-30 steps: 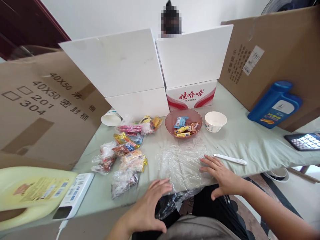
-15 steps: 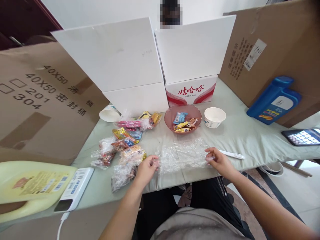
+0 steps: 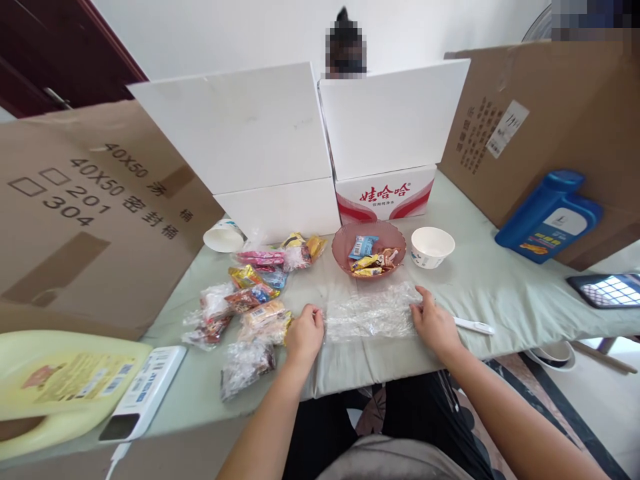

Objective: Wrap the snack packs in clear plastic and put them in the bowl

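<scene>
A sheet of clear plastic film (image 3: pixel 373 317) lies crinkled on the cloth-covered table in front of me. My left hand (image 3: pixel 305 337) is closed at its left edge, fingertips pinching the film. At the opposite edge my right hand (image 3: pixel 436 328) grips the film's corner, its index finger reaching forward; part of its grip is hidden. Behind the film stands a pink glass bowl (image 3: pixel 343 260) holding several wrapped snacks (image 3: pixel 367 265). A white paper cup (image 3: pixel 433 248) stands upright beside the bowl. Left of my left hand are several snacks bundled in clear plastic (image 3: pixel 260 293).
Just right of my right hand lies a white utensil-like handle (image 3: pixel 475 326). Another paper cup (image 3: pixel 223 237) is tipped on its side. White boxes (image 3: pixel 280 207) and cardboard (image 3: pixel 100 220) wall the table. A blue bottle (image 3: pixel 550 217), phone (image 3: pixel 607 291), yellow jug (image 3: pixel 65 387) and power bank (image 3: pixel 145 393) flank it.
Both hands have come down onto the table with the film, which now lies flatter. My right index finger stretches further forward. The view has tilted up slightly.
</scene>
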The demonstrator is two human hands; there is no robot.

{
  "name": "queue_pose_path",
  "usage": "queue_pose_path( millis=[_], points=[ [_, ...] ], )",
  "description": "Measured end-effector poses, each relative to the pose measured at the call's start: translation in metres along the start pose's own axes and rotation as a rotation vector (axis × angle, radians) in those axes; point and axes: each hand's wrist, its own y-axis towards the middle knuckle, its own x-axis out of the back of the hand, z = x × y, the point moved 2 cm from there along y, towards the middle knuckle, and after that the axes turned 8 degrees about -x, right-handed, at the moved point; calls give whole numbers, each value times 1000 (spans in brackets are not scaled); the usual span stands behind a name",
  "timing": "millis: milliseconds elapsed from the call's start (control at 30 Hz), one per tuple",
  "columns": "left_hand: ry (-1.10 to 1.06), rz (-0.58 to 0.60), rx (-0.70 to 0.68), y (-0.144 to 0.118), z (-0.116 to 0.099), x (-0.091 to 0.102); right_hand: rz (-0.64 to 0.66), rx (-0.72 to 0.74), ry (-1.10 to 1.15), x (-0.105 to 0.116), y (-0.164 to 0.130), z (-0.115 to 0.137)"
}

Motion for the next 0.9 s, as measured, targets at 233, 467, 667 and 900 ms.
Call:
queue_pose_path(
  millis=[233, 467, 667, 900],
  points=[
    [-213, -315, -74, -10, -6, 25, 3, 17, -11, -1, 6, 2],
    [40, 92, -575, -27, -67, 2, 43, 1, -116, -3, 7, 5],
    [139, 78, -476, -18, -63, -8, -145, 113, -161, 22, 11, 11],
    [145, 80, -578, -9, -62, -24, 151, 613, -110, -9, 17, 45]
  ],
)
